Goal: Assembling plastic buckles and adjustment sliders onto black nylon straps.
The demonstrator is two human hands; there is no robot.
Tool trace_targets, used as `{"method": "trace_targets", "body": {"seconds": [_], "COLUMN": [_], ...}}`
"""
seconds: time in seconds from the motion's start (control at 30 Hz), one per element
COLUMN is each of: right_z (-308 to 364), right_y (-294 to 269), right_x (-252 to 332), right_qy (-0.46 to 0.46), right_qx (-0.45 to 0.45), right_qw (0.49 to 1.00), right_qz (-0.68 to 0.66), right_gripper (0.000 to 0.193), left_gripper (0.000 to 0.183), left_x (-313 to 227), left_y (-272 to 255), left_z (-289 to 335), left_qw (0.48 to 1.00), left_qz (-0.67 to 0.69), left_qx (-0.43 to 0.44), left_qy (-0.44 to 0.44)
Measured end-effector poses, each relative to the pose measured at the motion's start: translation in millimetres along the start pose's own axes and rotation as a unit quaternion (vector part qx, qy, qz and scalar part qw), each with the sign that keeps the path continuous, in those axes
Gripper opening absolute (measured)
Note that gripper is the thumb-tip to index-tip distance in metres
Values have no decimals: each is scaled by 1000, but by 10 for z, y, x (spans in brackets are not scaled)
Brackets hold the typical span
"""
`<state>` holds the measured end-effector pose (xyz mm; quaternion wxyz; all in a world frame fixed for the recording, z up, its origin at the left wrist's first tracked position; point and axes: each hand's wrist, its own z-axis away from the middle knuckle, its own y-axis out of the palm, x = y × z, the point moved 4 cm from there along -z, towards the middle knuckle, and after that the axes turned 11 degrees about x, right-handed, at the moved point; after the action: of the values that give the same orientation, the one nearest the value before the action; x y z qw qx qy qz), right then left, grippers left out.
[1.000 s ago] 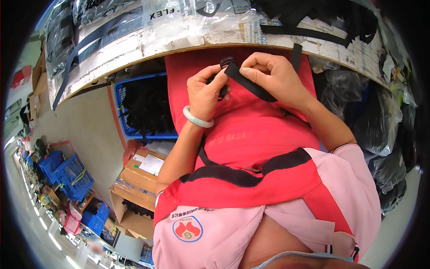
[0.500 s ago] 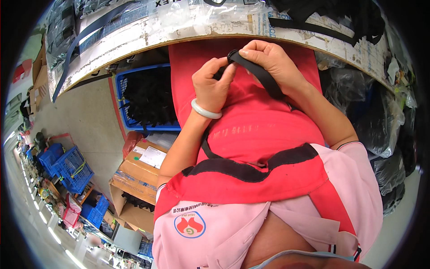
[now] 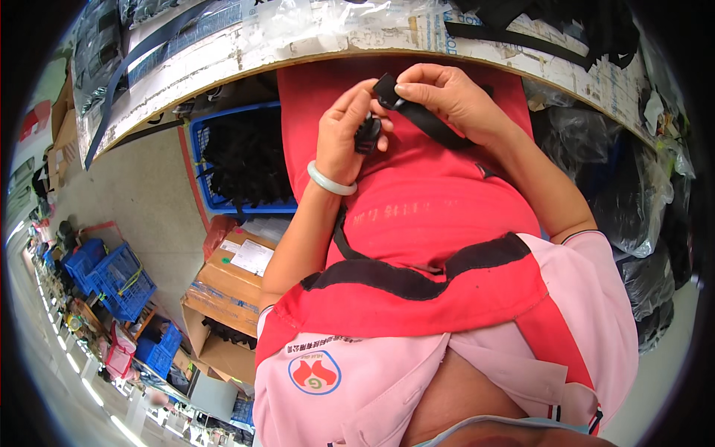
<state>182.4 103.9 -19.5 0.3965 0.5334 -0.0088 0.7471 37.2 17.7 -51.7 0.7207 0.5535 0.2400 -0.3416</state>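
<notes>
Over my lap, my right hand (image 3: 463, 104) pinches a black webbing strap (image 3: 433, 128) between thumb and fingertips. The strap's short flat end sticks up to the left of that pinch, and its longer part droops below the right hand. My left hand (image 3: 341, 134), with a pale bangle (image 3: 331, 179) at its wrist, has its fingertips at the strap's end. Curled lower fingers of the left hand hold a small black plastic piece (image 3: 368, 135), perhaps a buckle; its exact shape is partly hidden.
Ahead is a worktable edge (image 3: 313, 62) with plastic bags and black straps on it. A blue crate (image 3: 199, 160) of black pieces stands below at left, near a cardboard box (image 3: 223, 302). Dark plastic-wrapped bundles (image 3: 625, 201) lie at right.
The strap's end has come up between the hands and now shows flat. My left fingers have shifted, and the black plastic piece in them has come into view.
</notes>
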Motion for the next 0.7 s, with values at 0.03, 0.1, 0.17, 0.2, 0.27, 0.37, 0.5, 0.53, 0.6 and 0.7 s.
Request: {"method": "trace_targets", "body": {"seconds": [0.03,0.1,0.17,0.2,0.27,0.37,0.5,0.53,0.6,0.7], "right_z": [-17,5,125,157,267,199,140,141,101,42], "right_y": [34,56,162,211,332,234,103,95,113,59], "right_x": [2,12,144,229,449,393,149,112,104,27], "right_qy": [-42,-140,-284,-282,-360,-180,-3,28,17,5], "right_qx": [-8,-36,-66,-62,-52,-37,7,-4,-26,-59], "right_qw": [998,973,902,904,860,928,963,971,971,984], "right_qz": [37,178,318,317,358,325,268,236,235,168], "right_gripper": [14,12,7,7,4,13,24,25,23,20], "left_gripper": [22,26,26,26,24,20,19,18,17,17], "left_x": [53,124,57,-1,-45,-108,-121,-114,-94,-76], "left_y": [-7,7,36,69,59,-13,15,41,72,58], "left_z": [-13,-33,-54,-54,-62,-63,-14,-9,-9,-12], "left_qw": [996,988,991,994,998,999,995,994,993,996], "left_qz": [65,113,96,78,46,-29,-83,-92,-103,-67], "left_qx": [11,9,20,28,7,-44,-52,-49,-46,-57], "left_qy": [-56,-109,-91,-74,-51,2,5,18,30,27]}}
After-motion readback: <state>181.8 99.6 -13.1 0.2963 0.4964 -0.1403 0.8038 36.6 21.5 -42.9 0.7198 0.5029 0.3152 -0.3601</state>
